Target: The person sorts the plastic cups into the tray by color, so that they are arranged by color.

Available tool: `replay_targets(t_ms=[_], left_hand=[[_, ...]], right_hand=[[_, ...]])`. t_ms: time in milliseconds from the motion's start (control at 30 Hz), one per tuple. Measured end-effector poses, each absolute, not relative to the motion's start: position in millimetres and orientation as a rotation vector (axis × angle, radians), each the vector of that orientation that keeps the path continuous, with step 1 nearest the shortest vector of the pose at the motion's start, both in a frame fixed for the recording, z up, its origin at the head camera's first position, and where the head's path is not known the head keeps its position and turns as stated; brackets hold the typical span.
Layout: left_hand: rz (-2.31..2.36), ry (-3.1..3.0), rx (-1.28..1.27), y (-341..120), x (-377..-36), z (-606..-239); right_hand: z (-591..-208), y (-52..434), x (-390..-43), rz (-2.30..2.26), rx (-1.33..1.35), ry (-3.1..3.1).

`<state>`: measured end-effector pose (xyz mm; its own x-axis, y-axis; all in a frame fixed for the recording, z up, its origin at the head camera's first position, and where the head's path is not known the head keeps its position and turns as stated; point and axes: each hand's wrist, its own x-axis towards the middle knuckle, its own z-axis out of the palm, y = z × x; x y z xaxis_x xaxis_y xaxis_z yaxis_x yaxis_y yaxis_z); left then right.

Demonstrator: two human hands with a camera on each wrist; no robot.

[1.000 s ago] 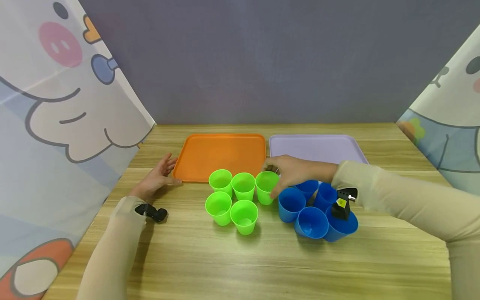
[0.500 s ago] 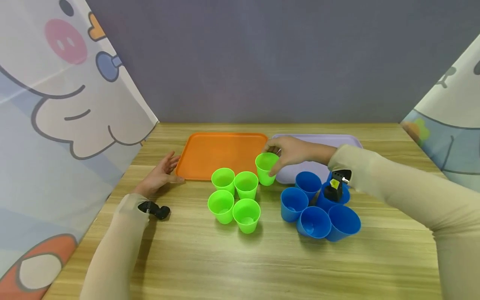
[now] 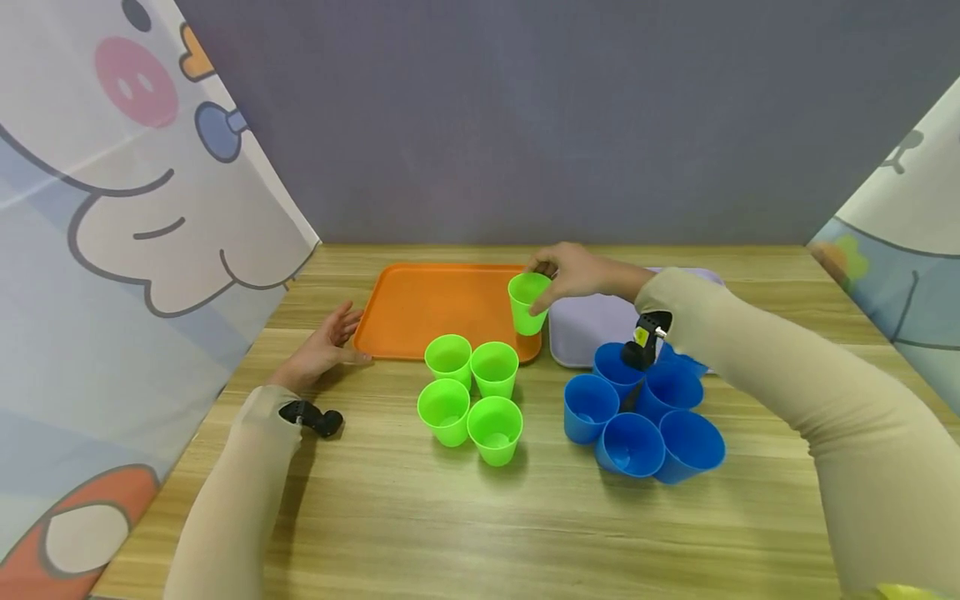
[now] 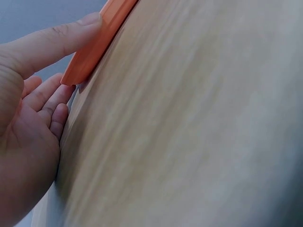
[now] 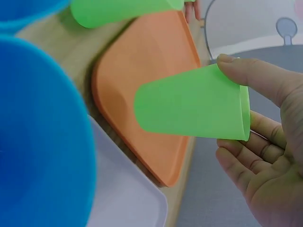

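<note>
My right hand [image 3: 572, 271] pinches a green cup [image 3: 527, 302] by its rim and holds it in the air over the right edge of the orange tray [image 3: 427, 308]. In the right wrist view the same green cup [image 5: 189, 109] hangs above the orange tray [image 5: 151, 90], with thumb and fingers [image 5: 251, 78] on its rim. My left hand [image 3: 322, 348] lies flat on the table with its fingers straight, the thumb [image 4: 57, 40] touching the orange tray's [image 4: 94, 45] left corner. Several green cups [image 3: 472, 392] stand in front of the tray.
A lilac tray [image 3: 592, 329] lies right of the orange one. Several blue cups [image 3: 637, 417] stand in a cluster in front of it. Patterned curtains [image 3: 112, 208] close in both sides, and a grey wall stands behind the wooden table [image 3: 480, 517].
My right hand has lifted one green cup out of the group and carried it up and back over the orange tray's right edge. The left hand has stayed put.
</note>
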<state>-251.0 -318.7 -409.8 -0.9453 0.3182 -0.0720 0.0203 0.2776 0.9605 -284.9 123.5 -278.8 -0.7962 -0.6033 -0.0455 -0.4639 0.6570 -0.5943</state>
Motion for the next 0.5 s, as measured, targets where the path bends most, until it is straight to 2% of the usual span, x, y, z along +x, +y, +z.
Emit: replay_targets(t_ms=[500], left_hand=[[1.731, 2.300, 0.303, -321, -249, -410]], right_hand=[[-290, 98, -320, -1.003, -0.625, 2.708]])
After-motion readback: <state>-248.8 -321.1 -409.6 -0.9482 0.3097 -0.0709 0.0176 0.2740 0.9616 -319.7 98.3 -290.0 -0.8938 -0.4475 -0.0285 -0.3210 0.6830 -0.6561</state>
